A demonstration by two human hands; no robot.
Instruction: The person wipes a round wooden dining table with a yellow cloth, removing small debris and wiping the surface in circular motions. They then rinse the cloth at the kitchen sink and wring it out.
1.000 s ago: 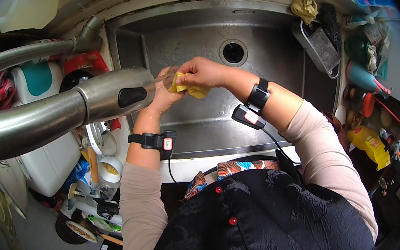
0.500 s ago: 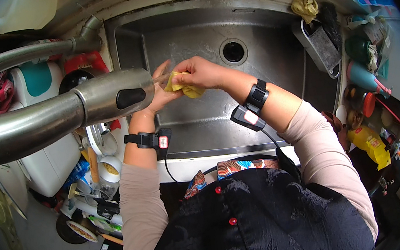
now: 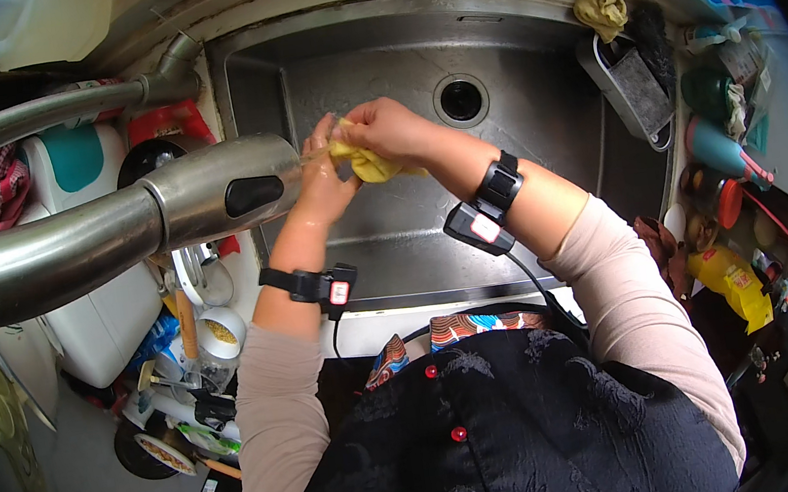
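Note:
Both my hands are over the left part of a steel sink (image 3: 531, 228), beside the tap's spout (image 3: 232, 190). My right hand (image 3: 391, 131) pinches a crumpled yellow cloth (image 3: 365, 163), part of which hangs out below the fingers. On the cloth's left side is my left hand (image 3: 319, 184), wet, its thumb under the cloth and its fingers curving up behind it. The cloth partly hides those fingers. Water runs from the spout onto my left hand. A see-through shine shows at the fingertips; I cannot tell whether it is water or a clear object.
The drain (image 3: 461, 100) lies beyond my right hand. A grey metal caddy (image 3: 634, 95) hangs at the sink's right wall, with another yellow cloth (image 3: 601, 12) above it. A white appliance (image 3: 96, 325), bowls and utensils crowd the left; bottles and a yellow packet (image 3: 730, 286) the right.
My left hand has shifted slightly right and its fingers have drawn in toward the cloth. My right hand has moved a little up, and more cloth shows below it.

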